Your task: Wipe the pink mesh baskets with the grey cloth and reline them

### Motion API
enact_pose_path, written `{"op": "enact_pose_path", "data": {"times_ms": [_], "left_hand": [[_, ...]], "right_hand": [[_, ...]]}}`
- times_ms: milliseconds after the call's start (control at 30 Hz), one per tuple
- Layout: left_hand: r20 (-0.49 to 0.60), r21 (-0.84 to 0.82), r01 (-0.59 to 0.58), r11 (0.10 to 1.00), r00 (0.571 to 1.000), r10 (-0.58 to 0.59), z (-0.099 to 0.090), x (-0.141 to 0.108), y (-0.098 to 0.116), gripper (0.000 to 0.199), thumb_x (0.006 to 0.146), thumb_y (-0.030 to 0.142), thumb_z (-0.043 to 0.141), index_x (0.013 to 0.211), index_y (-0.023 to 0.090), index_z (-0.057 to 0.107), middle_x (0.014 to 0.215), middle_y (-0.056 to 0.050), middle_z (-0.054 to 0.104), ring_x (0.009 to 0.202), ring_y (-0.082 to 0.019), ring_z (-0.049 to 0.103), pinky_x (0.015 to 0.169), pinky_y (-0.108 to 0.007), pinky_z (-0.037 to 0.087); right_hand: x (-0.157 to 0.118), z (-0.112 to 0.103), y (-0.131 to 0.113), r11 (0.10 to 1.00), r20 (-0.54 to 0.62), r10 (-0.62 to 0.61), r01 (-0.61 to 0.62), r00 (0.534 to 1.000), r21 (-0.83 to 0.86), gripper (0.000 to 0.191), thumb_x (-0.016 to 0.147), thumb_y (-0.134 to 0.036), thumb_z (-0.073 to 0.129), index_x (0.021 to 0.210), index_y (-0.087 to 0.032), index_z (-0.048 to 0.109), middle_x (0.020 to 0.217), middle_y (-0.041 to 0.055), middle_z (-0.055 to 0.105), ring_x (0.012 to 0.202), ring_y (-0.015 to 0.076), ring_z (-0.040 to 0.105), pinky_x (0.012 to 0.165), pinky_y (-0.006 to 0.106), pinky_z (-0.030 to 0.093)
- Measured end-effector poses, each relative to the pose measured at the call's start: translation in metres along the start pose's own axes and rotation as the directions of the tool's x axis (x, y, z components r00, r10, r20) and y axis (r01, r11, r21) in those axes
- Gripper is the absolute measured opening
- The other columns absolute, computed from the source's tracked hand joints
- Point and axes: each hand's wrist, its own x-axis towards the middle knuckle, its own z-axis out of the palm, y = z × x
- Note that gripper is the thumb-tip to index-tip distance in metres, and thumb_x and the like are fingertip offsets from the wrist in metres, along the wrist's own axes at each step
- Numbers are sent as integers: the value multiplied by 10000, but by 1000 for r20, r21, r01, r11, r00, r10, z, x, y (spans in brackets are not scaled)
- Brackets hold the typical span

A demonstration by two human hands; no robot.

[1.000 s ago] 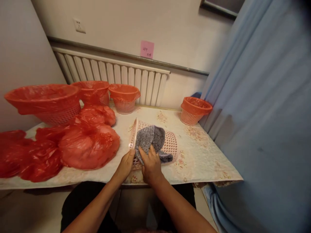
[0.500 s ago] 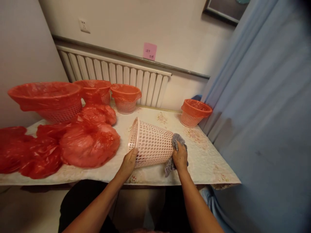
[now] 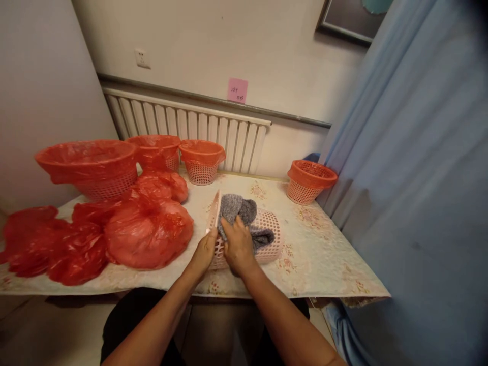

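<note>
A pink perforated basket point(image 3: 271, 229) lies on its side on the cloth-covered table, its open rim facing left. My left hand point(image 3: 205, 250) grips the rim at its near lower edge, fingers closed. My right hand point(image 3: 239, 247) presses a grey cloth point(image 3: 232, 206) against the basket's side close to the rim. Part of the cloth trails right over the holes. The cloth and my right hand hide the middle of the basket.
Several red filled bags point(image 3: 150, 236) lie on the table's left. Behind them stand red-lined baskets point(image 3: 202, 162) by a radiator point(image 3: 236, 142). Another red-lined basket point(image 3: 305, 188) is at the back right, beside a blue curtain point(image 3: 400, 178).
My right hand and the grey cloth have moved left, from the basket's base to near its rim. My left hand still holds the rim. The view has shifted slightly.
</note>
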Motion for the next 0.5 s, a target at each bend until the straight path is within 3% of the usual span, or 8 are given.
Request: {"op": "enact_pose_path", "data": {"times_ms": [133,233,400,500], "left_hand": [[103,-154,24,988,995,-8,-1,-1,28,588,836,627,419,1029,119,643,968,-96,732,948,-249,645,927,-370,457],[146,-199,63,978,989,-34,-2,-2,37,600,839,622,418,1055,106,635,973,-104,732,938,-256,649,916,-384,464],[27,-19,-55,998,998,56,-5,-6,18,601,862,609,373,1071,105,624,1097,-119,690,1088,-262,583,1010,-378,395],[31,81,-106,991,994,104,-7,-13,-4,560,885,576,347,1045,116,625,1112,-112,675,1099,-247,573,1024,-361,380]], "right_hand": [[-30,-1,-20,998,6,2,-2,1000,-57,586,806,-124,425,1389,-169,387,1209,196,551,1293,344,347,909,520,403],[-40,-5,-23,997,51,-20,23,999,-75,570,809,-133,425,1377,-172,401,1170,199,568,1289,359,356,892,531,410],[-39,-3,-18,996,45,-21,25,999,-90,569,812,-130,418,1377,-190,394,1180,185,566,1308,339,341,896,513,409],[-36,1,-13,995,25,-7,9,1000,-98,560,816,-136,427,1372,-198,401,1174,178,570,1305,329,349,896,492,410]]}}
